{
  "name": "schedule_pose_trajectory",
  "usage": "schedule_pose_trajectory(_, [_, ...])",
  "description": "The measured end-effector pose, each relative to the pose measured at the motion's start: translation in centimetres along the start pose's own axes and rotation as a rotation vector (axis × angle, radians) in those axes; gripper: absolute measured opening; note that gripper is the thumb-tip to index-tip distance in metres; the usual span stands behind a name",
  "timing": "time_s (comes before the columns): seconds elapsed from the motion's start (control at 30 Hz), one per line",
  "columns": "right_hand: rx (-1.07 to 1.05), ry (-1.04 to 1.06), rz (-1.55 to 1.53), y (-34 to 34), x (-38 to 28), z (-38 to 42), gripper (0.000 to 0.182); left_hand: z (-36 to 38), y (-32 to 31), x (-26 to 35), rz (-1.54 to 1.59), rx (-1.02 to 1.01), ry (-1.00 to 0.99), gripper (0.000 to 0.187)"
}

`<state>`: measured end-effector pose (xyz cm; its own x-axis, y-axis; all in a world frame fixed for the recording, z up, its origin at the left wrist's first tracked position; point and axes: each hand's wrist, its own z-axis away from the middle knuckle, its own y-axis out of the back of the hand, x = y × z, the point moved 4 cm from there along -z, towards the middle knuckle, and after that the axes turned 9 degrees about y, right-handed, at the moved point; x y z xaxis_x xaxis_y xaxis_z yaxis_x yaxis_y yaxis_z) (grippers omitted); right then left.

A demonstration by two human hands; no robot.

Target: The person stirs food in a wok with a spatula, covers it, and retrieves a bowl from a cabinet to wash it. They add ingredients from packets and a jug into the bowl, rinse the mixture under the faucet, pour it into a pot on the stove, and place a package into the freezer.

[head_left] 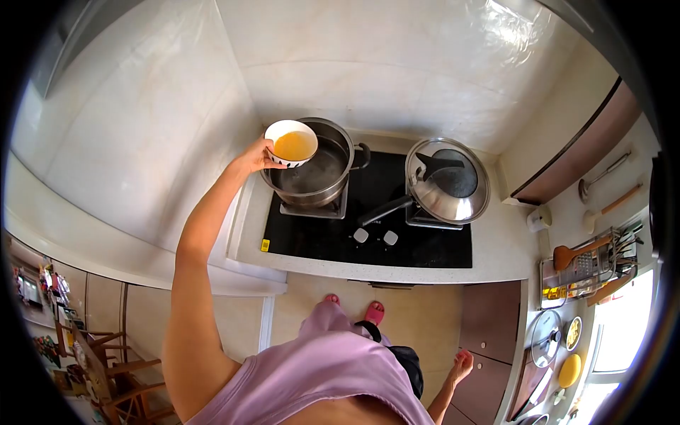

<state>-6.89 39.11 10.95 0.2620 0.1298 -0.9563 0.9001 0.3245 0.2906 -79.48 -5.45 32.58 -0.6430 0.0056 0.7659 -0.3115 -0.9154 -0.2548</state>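
My left hand grips the side of a small white bowl with dark marks on its outside, and a yellow-orange liquid lies in it. The bowl hangs over the far left part of a large steel pot, tilted a little. Clear-looking water shows in the pot, which stands on the left burner. Low on the right, away from the stove, my right hand hangs beside the brown cabinets with its fingers curled. Nothing shows in it.
A lidded pan with a black handle occupies the right burner of the black cooktop. Along the right counter are a utensil rack, a glass lid, a bowl of yellow pieces and a yellow object. Walls enclose the stove's left and back.
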Motion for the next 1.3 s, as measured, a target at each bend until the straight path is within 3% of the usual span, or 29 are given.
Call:
schedule_pose_trajectory(0.03, [-0.005, 0.037, -0.024, -0.2, 0.1, -0.2, 0.011, -0.1, 0.0, 0.0, 0.021, -0.016, 0.009, 0.065])
schedule_pose_trajectory(0.27, [-0.037, 0.068, -0.023, -0.8, -0.2, -1.3, 0.012, 0.6, -0.3, -0.2, 0.045, 0.006, -0.005, 0.064])
schedule_pose_trajectory(0.67, [-0.061, 0.072, 0.079, -0.5, -0.3, -1.8, 0.013, 2.8, -2.9, -0.7, 0.120, -0.022, 0.009, 0.050])
schedule_pose_trajectory(0.87, [-0.032, 0.037, 0.092, 1.0, -0.3, 1.5, 0.012, 6.9, -9.8, 0.4, 0.108, -0.174, -0.068, 0.044])
schedule_pose_trajectory(1.07, [0.128, -0.068, 0.106, 4.5, 0.3, 10.4, 0.013, 12.6, -20.9, 0.1, -0.013, -0.395, -0.004, 0.049])
schedule_pose_trajectory(1.17, [0.247, -0.175, 0.075, 8.3, 1.9, 16.3, 0.015, 15.1, -27.4, -2.1, -0.080, -0.542, 0.075, 0.045])
schedule_pose_trajectory(1.3, [0.490, -0.206, 0.084, 15.2, 4.7, 24.5, 0.017, 20.7, -37.6, -8.7, -0.190, -0.591, 0.146, 0.051])
